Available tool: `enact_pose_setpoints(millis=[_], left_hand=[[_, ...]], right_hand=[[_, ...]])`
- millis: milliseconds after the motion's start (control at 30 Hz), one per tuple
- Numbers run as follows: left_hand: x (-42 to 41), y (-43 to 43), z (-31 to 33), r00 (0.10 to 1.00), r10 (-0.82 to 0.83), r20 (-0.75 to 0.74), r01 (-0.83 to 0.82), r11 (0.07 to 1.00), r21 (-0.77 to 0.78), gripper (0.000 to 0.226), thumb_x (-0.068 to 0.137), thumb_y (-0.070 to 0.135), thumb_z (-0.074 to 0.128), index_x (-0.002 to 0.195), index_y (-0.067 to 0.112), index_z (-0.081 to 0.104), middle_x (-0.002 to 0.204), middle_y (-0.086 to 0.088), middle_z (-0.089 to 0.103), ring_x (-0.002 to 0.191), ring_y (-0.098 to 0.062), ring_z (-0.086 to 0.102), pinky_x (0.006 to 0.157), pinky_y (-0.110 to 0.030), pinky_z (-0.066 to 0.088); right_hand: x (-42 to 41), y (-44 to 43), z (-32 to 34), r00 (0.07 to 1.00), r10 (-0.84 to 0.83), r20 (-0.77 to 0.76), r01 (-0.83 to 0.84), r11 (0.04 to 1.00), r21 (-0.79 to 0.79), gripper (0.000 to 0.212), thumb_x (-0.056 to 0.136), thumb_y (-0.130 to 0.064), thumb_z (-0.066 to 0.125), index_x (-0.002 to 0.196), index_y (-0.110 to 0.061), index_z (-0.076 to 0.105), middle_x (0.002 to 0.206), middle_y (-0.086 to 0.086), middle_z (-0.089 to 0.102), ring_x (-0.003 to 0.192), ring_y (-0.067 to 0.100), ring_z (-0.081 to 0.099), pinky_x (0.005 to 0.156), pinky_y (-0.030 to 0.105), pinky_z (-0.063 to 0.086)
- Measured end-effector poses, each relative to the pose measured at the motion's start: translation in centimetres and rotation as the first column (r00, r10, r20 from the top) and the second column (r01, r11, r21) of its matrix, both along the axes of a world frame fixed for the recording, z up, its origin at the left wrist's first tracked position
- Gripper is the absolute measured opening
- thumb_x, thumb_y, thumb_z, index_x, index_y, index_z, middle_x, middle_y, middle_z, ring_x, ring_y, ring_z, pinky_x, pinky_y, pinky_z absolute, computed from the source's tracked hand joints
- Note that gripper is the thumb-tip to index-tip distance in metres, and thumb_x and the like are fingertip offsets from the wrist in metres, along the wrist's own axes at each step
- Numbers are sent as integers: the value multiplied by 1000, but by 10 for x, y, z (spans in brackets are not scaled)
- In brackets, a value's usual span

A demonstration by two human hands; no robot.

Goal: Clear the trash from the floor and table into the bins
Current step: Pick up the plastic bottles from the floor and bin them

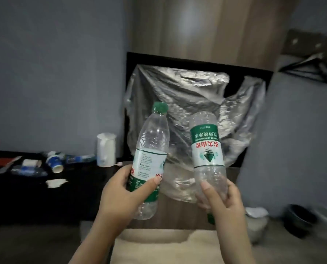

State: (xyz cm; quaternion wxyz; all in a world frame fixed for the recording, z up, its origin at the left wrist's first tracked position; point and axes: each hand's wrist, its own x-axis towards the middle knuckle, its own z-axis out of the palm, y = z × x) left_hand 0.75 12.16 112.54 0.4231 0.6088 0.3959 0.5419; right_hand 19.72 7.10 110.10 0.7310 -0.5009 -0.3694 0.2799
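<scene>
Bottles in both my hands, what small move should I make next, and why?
Probably reach forward and let both drop into the bag-lined bin. The left hand grips the cap-up bottle, the right hand grips the cap-down bottle. Both look empty, and the bin sits open just beyond them.

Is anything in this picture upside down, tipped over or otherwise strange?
The right bottle, in the right hand, is upside down: label inverted, cap downward. The left bottle, in the left hand, is upright. On the table, a cup lies tipped.
</scene>
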Motion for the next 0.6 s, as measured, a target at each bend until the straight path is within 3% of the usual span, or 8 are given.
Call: enact_pose_setpoints(millis=[133, 200, 333, 400, 500, 600], left_hand=[[101, -3, -7, 985, -171, 5, 171, 984, -39, 44, 59, 41, 88, 97, 30, 70, 92, 14, 74, 85, -5, 71, 75, -27, 54], [144, -2, -10, 973, -232, -5, 231, 972, -46, 46, 58, 46, 82, 99, 30, 70, 92, 15, 74, 85, -3, 70, 75, -27, 54], [222, 3, -15, 924, -382, -23, 381, 924, -40, 26, 72, 25, 79, 96, 28, 70, 89, 16, 74, 80, 0, 70, 62, -14, 53], [258, 8, -19, 887, -461, -20, 460, 886, -49, 25, 73, 18, 78, 96, 25, 70, 89, 13, 75, 80, -3, 71, 60, -12, 52], [305, 24, -25, 829, -559, -1, 558, 827, -70, 27, 72, 18, 78, 97, 22, 70, 90, 8, 75, 83, -9, 72, 65, -20, 56], [346, 52, -35, 769, -640, -18, 637, 767, -76, 40, 62, 41, 86, 98, 29, 71, 94, 7, 75, 87, -12, 72, 77, -37, 57]], right_hand=[[102, -37, -7, 986, -165, -15, 165, 986, 3, 35, 81, -13, 71, 114, -16, 59, 98, 13, 72, 77, 21, 66, 53, 22, 53], [142, -54, -10, 967, -253, -16, 253, 968, 3, 36, 81, -12, 70, 115, -15, 58, 97, 13, 71, 78, 21, 67, 54, 23, 54], [201, -79, -19, 905, -424, -36, 424, 905, -17, 44, 75, -17, 80, 113, -17, 59, 88, 3, 72, 74, 15, 67, 60, 30, 56], [224, -85, -24, 869, -493, -50, 492, 870, -33, 46, 74, -20, 80, 115, -18, 59, 94, 5, 72, 83, 20, 69, 62, 28, 58], [256, -85, -29, 819, -569, -78, 565, 822, -61, 39, 81, -16, 72, 117, -19, 56, 102, 7, 70, 93, 29, 69, 56, 21, 56], [285, -74, -34, 764, -641, -77, 637, 768, -72, 37, 84, -16, 69, 117, -21, 53, 104, 6, 68, 90, 26, 70, 58, 20, 57]])
